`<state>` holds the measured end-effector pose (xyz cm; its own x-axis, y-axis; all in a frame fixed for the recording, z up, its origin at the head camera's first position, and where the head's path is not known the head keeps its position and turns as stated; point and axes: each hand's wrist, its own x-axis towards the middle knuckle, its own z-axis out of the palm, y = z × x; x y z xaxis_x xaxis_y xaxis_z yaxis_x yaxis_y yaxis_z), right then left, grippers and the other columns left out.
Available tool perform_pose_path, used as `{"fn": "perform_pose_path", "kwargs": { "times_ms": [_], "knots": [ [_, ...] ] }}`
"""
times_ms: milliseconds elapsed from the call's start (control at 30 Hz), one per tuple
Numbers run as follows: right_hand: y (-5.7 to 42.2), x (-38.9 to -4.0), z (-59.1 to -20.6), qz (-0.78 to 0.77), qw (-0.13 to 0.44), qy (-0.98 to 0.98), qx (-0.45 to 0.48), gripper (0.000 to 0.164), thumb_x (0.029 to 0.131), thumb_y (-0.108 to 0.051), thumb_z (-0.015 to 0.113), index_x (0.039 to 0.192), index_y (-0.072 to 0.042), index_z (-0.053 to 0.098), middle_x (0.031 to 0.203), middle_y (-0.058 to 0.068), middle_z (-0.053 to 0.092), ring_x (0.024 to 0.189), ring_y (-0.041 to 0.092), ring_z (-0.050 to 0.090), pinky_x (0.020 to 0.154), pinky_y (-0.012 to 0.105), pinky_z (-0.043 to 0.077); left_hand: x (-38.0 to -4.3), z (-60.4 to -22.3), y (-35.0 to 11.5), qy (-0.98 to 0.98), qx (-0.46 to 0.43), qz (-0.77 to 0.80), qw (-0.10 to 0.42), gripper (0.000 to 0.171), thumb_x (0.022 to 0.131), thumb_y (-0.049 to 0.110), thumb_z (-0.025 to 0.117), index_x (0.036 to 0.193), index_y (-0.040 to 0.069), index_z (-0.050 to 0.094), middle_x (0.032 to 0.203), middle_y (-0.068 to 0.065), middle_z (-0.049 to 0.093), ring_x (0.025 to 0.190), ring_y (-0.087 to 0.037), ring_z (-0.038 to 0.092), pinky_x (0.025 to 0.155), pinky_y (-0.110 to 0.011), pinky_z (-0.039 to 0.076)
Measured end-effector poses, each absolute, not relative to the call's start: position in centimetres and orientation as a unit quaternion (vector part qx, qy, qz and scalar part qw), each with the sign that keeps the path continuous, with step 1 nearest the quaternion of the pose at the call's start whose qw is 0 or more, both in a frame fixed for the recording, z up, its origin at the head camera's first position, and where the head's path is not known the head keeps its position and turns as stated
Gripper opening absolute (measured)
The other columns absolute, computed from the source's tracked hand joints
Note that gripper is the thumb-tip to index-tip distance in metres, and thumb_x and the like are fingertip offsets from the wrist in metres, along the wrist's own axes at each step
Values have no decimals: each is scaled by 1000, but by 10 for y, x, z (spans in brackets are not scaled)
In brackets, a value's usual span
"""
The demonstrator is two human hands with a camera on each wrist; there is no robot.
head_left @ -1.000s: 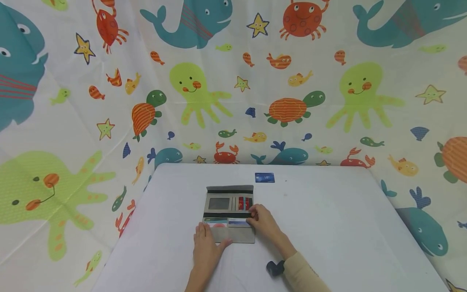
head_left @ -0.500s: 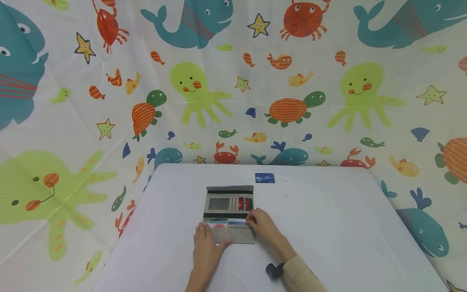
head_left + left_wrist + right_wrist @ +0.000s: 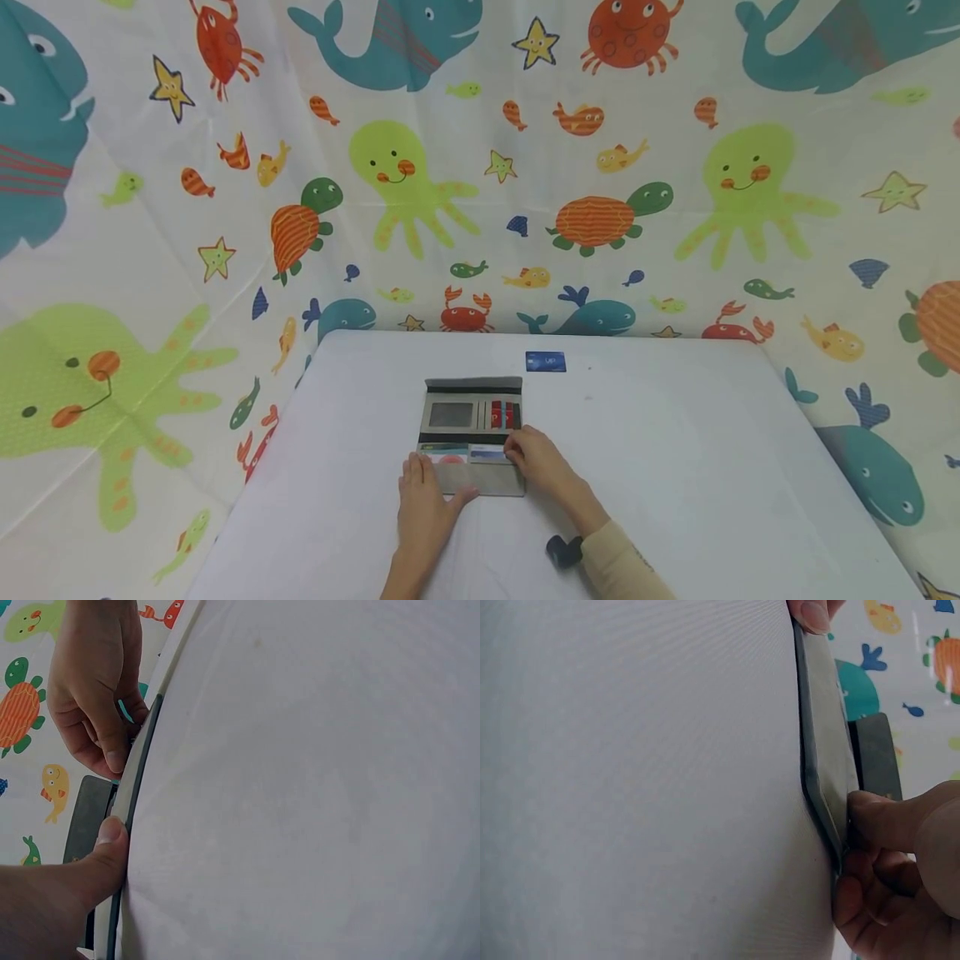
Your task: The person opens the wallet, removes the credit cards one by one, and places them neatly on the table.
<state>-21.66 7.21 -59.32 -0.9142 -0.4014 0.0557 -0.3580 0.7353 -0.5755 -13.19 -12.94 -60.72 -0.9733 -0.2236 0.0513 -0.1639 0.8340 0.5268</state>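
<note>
A grey wallet [image 3: 480,482] lies unfolded on the white table. Its lower half bears a card with a pink print [image 3: 450,458] at left and a blue-and-white card [image 3: 487,454] at right. Red cards [image 3: 504,414] fill a slot in the upper half, beside a dark window pocket [image 3: 452,415]. My left hand [image 3: 429,508] rests with straight fingers on the wallet's lower left, its thumb on the near flap. With thumb and finger, my right hand [image 3: 542,460] pinches the right end of the blue-and-white card; its fingertips partly hide that end, also in the right wrist view.
A dark blue card [image 3: 545,361] lies apart on the table [image 3: 675,433], behind the wallet. By the right sleeve [image 3: 622,558] is a small black object [image 3: 562,552]. A cloth printed with sea animals [image 3: 420,275] hangs behind the table.
My right hand has shifted slightly left and down from the wallet's fold onto the end of the blue-and-white card. My left hand stays in place. The head view has tilted a little.
</note>
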Motion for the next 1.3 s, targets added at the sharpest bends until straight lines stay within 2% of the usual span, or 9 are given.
{"fn": "perform_pose_path", "kwargs": {
  "times_ms": [633, 867, 1300],
  "knots": [
    [68, -217, -578, -292, 80, 936, -179, 4, 92, -8, 70, 95, -12, 69, 89, 0, 59, 82, 12, 54, 81, 30, 58, -134, -604, -129, -953, 109, -276, 57, 110, 74, 53, 83, 146, -14, 37, 158, -34, 30, 148, -51, 28, 117, -63, 30],
    [65, -216, -577, -281, 70, 941, -176, 5, 91, -7, 72, 93, -12, 70, 87, 1, 59, 80, 13, 54, 77, 29, 57, -133, -605, -130, -954, 105, -275, 62, 109, 74, 54, 83, 146, -16, 37, 157, -35, 30, 147, -52, 28, 117, -63, 30],
    [68, -224, -582, -298, 130, 930, -174, 9, 94, -17, 70, 96, -13, 62, 88, 0, 55, 79, 13, 53, 73, 27, 53, -133, -607, -130, -953, 107, -277, 56, 111, 74, 54, 83, 146, -15, 36, 157, -35, 29, 147, -52, 27, 117, -63, 29]
  ]
}}
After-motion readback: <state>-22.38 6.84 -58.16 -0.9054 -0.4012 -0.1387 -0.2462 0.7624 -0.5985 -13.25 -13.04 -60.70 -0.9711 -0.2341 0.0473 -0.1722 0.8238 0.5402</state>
